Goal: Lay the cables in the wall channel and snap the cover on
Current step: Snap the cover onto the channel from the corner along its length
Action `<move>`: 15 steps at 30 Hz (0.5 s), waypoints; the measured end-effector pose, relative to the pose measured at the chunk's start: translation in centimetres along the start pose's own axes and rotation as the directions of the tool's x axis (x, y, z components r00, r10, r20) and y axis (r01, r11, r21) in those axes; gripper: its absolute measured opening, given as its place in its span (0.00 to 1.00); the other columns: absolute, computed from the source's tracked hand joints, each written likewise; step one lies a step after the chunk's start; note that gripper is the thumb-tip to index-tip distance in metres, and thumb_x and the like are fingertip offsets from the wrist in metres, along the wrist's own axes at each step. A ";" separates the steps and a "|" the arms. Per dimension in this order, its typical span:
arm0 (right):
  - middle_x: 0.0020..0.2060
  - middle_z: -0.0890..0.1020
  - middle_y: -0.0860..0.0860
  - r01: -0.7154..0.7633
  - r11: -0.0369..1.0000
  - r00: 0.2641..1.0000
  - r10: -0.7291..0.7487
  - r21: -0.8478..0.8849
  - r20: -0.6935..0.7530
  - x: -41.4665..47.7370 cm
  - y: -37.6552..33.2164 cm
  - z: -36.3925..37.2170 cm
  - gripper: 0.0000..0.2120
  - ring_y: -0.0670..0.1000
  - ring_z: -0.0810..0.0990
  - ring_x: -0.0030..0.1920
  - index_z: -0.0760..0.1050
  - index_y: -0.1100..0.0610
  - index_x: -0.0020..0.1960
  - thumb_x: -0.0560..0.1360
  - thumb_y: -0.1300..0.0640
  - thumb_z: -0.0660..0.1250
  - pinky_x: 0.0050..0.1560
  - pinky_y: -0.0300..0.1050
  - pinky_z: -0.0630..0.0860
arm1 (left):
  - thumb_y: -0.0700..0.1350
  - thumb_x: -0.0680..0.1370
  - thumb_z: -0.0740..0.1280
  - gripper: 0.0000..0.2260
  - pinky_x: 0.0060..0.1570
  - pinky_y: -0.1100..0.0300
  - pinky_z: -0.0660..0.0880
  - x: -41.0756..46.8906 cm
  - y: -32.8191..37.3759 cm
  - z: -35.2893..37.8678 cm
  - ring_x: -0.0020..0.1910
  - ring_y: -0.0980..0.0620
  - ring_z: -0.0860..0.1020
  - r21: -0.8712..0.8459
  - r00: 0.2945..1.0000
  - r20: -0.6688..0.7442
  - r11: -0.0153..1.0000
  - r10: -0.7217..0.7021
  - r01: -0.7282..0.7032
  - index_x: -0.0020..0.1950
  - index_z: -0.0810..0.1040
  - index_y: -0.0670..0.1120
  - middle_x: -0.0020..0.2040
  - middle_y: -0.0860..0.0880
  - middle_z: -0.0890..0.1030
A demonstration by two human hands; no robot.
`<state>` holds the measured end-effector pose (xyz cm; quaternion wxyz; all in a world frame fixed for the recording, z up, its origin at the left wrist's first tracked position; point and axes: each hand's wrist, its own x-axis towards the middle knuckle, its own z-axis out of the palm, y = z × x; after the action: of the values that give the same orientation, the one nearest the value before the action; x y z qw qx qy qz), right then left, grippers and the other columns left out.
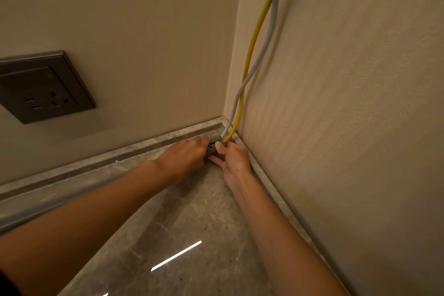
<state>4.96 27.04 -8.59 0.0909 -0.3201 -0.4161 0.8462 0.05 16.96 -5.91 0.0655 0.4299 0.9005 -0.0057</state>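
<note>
A yellow cable (254,41) and a grey cable (269,38) hang down the right wall, cross near the corner and end at the floor. Both run into a small grey channel piece (214,140) in the corner of the room. My left hand (185,154) grips this piece from the left, its fingertips hidden behind it. My right hand (231,154) pinches it from the right, thumb on top where the cables enter. Most of the piece is covered by my fingers.
A dark wall socket (45,87) sits on the left wall. A stone skirting (101,158) runs along both walls above the glossy marble floor (192,235). My forearms reach in from the bottom of the view.
</note>
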 end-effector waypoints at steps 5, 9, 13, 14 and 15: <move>0.42 0.79 0.56 -0.033 0.998 0.996 0.030 0.045 0.080 -0.1 -0.1 -0.6 0.13 0.51 0.78 0.44 0.71 0.69 0.61 0.77 0.70 0.58 0.56 0.51 0.74 | 0.41 0.77 0.59 0.23 0.51 0.52 0.70 0.2 -0.3 -0.5 0.59 0.40 0.75 0.059 0.998 0.031 0.997 0.049 -0.050 0.71 0.58 0.41 0.67 0.41 0.71; 0.44 0.79 0.55 -0.071 0.997 0.989 0.068 0.023 0.130 -0.3 -0.4 -1.1 0.15 0.50 0.78 0.46 0.69 0.68 0.64 0.78 0.70 0.56 0.58 0.48 0.72 | 0.41 0.78 0.58 0.24 0.49 0.52 0.72 0.0 -0.1 0.0 0.57 0.40 0.76 0.125 0.999 0.005 0.992 0.032 -0.033 0.72 0.56 0.40 0.67 0.41 0.70; 0.47 0.79 0.56 -0.103 0.994 0.982 0.096 0.036 0.164 -0.7 -0.5 -1.5 0.17 0.52 0.78 0.50 0.66 0.68 0.67 0.79 0.70 0.53 0.61 0.47 0.70 | 0.40 0.62 0.75 0.26 0.21 0.60 0.71 -0.7 -0.3 1.5 0.26 0.43 0.80 0.217 0.980 -0.147 0.971 0.133 -0.099 0.57 0.72 0.36 0.46 0.38 0.81; 0.49 0.79 0.56 -0.112 0.993 0.980 0.102 0.049 0.172 -0.8 -0.5 -1.6 0.18 0.53 0.78 0.53 0.66 0.68 0.67 0.79 0.71 0.52 0.62 0.47 0.69 | 0.39 0.56 0.78 0.28 0.15 0.63 0.66 -0.7 -0.6 1.9 0.19 0.46 0.77 0.240 0.969 -0.192 0.965 0.155 -0.106 0.53 0.74 0.37 0.40 0.40 0.82; 0.50 0.79 0.56 -0.122 0.990 0.977 0.108 0.069 0.181 -0.9 -0.5 -1.7 0.18 0.55 0.76 0.57 0.65 0.68 0.68 0.79 0.70 0.51 0.62 0.47 0.69 | 0.39 0.53 0.78 0.30 0.14 0.64 0.64 -0.7 -0.7 2.1 0.17 0.48 0.75 0.231 0.960 -0.223 0.966 0.166 -0.114 0.51 0.72 0.38 0.37 0.42 0.82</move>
<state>6.67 28.12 -8.55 0.0170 -0.2633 -0.3693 0.8911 0.12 15.85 -7.99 -0.0909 0.4950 0.8629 -0.0466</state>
